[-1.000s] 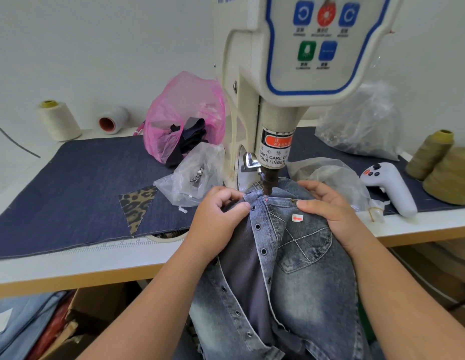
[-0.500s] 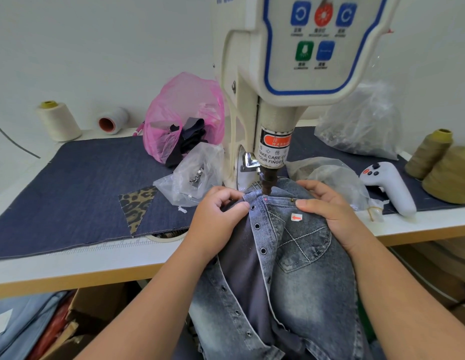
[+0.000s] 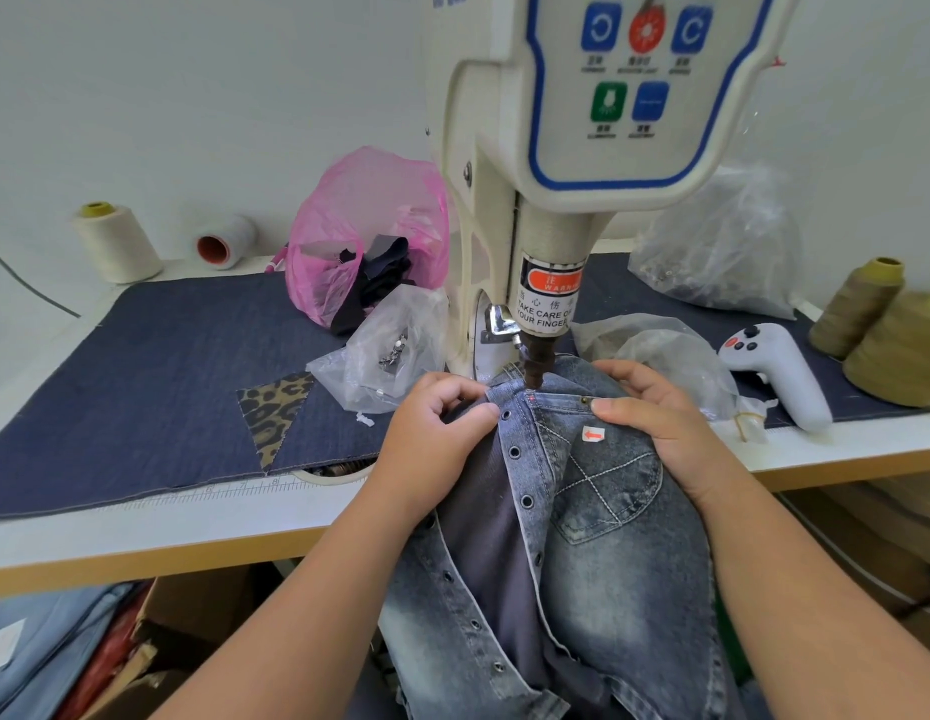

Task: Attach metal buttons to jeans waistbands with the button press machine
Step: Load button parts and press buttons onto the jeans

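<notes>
A grey-blue washed denim garment [image 3: 608,553] with a row of eyelets lies over the table edge, its top hem under the brown punch [image 3: 534,367] of the cream button press machine [image 3: 582,148]. My left hand [image 3: 431,433] pinches the hem just left of the punch, fingers curled on the fabric. My right hand [image 3: 655,413] holds the hem on the right, thumb pressed beside a small metal rivet [image 3: 587,401]. A white sticker with a red arrow [image 3: 592,434] sits on the pocket.
A clear bag of metal buttons [image 3: 390,356] lies left of the machine, with a pink bag [image 3: 364,236] behind it. More clear bags [image 3: 712,241] and a white handheld controller [image 3: 779,376] lie on the right, beside olive thread cones [image 3: 894,345]. White spools [image 3: 114,241] stand at the far left.
</notes>
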`<action>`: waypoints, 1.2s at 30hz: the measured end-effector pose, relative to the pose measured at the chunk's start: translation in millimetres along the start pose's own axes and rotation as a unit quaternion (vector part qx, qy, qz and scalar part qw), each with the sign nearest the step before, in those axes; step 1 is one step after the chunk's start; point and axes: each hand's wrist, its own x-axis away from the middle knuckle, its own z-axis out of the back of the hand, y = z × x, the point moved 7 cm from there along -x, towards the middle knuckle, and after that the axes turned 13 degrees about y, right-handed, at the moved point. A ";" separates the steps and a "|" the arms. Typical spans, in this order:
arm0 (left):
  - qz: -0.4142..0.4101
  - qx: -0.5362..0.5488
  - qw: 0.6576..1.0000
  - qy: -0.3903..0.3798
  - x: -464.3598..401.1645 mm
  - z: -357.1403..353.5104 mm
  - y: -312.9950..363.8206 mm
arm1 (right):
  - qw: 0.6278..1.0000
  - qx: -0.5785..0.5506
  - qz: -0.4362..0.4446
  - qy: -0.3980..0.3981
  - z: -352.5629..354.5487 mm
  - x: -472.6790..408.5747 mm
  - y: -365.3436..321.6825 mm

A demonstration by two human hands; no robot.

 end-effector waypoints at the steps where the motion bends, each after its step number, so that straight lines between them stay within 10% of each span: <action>1: 0.000 0.001 1.000 0.000 -0.1 0.0 0.1 | 1.000 -0.002 0.001 0.000 -0.3 0.1 -0.4; 36: -0.001 -0.001 1.000 0.004 0.2 0.8 0.7 | 1.000 0.000 0.002 0.011 -1.6 1.6 -2.3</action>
